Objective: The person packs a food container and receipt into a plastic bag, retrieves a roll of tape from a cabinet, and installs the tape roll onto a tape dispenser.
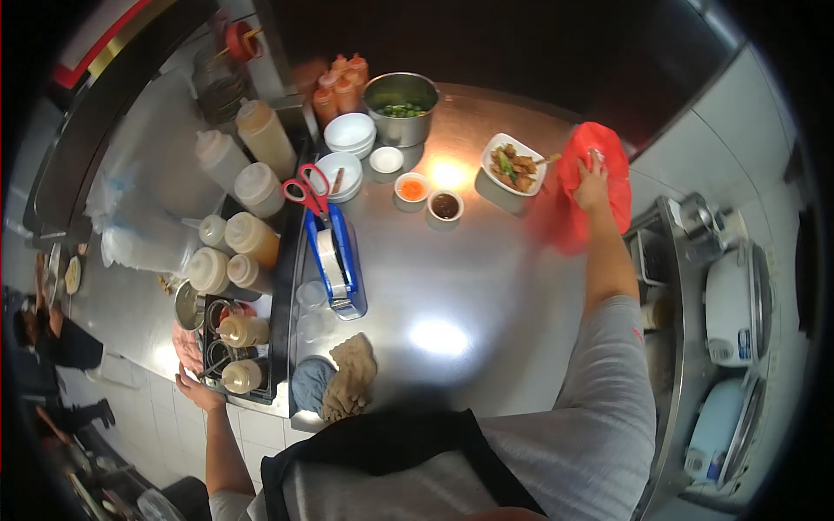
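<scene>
At the right of the steel counter, my right hand [592, 181] is closed on a red plastic bag [610, 161], which hangs down past the wrist. Just left of the bag sits a white square bowl [493, 174] of fried food with greens. Two small cups, one with orange sauce [412, 187] and one with dark sauce [446, 205], stand further left. My left hand [200, 392] is at the counter's lower left edge, fingers apart, beside a black rack [261, 395] of bottles and holding nothing.
Squeeze bottles [252, 236] crowd the left. Red-handled scissors [314, 191] stand by a blue tape dispenser [349, 260]. A metal pot [401, 130] and white bowls [349, 132] are at the back; cloths [349, 378] lie near my body. Another person [78, 343] stands far left.
</scene>
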Tool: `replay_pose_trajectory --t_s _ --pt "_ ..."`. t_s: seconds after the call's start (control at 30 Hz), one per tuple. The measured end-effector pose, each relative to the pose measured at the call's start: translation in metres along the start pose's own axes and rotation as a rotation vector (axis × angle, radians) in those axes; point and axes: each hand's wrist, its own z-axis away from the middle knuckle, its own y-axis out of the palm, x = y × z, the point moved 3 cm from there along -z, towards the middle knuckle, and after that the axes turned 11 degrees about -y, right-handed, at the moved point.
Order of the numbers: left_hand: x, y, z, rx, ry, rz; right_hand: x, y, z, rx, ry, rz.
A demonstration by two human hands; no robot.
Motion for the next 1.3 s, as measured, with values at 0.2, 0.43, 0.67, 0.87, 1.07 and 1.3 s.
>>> replay_pose_trajectory --t_s 0.2,0.43,0.67,0.87,1.07,1.3 --pt "0.013 0.012 -0.003 -0.027 0.047 0.192 -0.015 -0.008 -0.086 0.645 -0.302 0.144" --pt "-0.003 -0.002 0.007 -0.097 -0.018 0.181 0.196 -0.342 -0.049 -0.529 -0.620 -0.304" --pt "0.001 -0.005 0.011 0.002 0.009 0.316 0.489 -0.547 0.081 -0.819 -1.295 -0.621" --pt "0.079 -0.071 0.003 0.487 0.186 0.732 0.681 -0.534 -0.063 -0.681 -1.010 -0.514" --pt "0.279 -0.094 -0.024 0.499 -0.227 0.832 0.702 -0.481 -0.122 -0.553 -0.762 -0.321" --pt "0.315 -0.115 -0.154 0.429 -0.362 0.719 0.685 -0.475 -0.113 -0.526 -0.751 -0.438"
